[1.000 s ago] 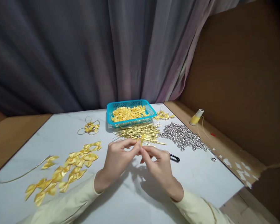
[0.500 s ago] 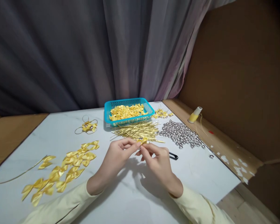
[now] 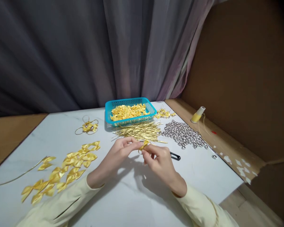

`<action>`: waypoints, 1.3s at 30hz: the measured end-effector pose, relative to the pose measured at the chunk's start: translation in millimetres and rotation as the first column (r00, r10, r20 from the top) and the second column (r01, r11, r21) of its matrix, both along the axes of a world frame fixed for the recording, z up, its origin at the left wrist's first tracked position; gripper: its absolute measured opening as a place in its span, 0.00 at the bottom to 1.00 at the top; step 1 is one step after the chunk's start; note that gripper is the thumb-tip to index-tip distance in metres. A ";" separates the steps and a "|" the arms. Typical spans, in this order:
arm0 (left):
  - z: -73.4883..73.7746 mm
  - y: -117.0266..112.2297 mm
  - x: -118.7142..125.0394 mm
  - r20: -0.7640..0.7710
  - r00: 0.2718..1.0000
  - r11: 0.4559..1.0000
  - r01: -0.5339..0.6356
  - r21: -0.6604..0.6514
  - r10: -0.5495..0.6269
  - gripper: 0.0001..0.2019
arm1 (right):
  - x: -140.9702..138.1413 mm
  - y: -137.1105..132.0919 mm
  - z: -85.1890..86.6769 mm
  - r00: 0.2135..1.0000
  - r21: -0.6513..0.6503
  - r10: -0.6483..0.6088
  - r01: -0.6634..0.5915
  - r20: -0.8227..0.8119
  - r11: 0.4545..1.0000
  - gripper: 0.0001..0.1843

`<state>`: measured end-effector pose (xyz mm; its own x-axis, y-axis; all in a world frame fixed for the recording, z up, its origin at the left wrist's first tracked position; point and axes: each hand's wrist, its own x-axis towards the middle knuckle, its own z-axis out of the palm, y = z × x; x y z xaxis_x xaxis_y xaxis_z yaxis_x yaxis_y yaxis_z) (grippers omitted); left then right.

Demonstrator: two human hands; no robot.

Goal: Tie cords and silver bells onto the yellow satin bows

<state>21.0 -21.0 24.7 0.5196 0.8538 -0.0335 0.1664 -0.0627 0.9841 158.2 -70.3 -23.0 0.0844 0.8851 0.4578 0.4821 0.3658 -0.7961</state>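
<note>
My left hand (image 3: pixel 117 156) and my right hand (image 3: pixel 159 162) meet over the middle of the white table (image 3: pixel 132 195), fingertips pinched together on one small yellow ribbon bow (image 3: pixel 144 144). Just beyond the fingers lies a heap of thin gold wire ties (image 3: pixel 139 130). A pile of silver bells (image 3: pixel 183 135) sits to the right of the ties. Both sleeves are pale yellow.
A blue plastic basket (image 3: pixel 130 103) of yellow bows stands behind the ties. Several loose yellow bows (image 3: pixel 68 167) spread over the left side. A finished bow with loops (image 3: pixel 88 127) lies left of the basket, others (image 3: pixel 163 113) to its right. A black clip (image 3: pixel 175 155) and a yellow thread spool (image 3: pixel 198 115) lie to the right.
Both hands stay pinched on the bow and have turned it slightly between the fingertips; the camera has drifted a little, so everything sits a touch higher in the picture.
</note>
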 end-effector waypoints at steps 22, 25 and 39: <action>-10.0 5.0 3.8 -0.166 0.986 0.999 -0.028 -0.022 0.024 0.08 | 4.8 4.6 -2.1 0.994 0.009 -0.062 0.061 0.095 0.998 0.13; -9.1 5.4 4.7 -0.169 0.983 0.997 -0.072 0.024 0.075 0.08 | 4.5 4.2 -0.8 0.998 -0.028 -0.039 0.040 0.040 0.999 0.12; -6.7 3.8 3.8 -0.114 0.973 0.977 -0.188 0.104 0.199 0.09 | 11.2 -9.7 13.9 0.985 0.240 -0.025 0.066 -0.171 0.969 0.05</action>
<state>24.8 -17.2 18.0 0.3410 0.9401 -0.0039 0.3035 -0.1062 0.9469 169.4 -80.1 -9.1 0.2147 0.7421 0.6350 0.3714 0.5393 -0.7558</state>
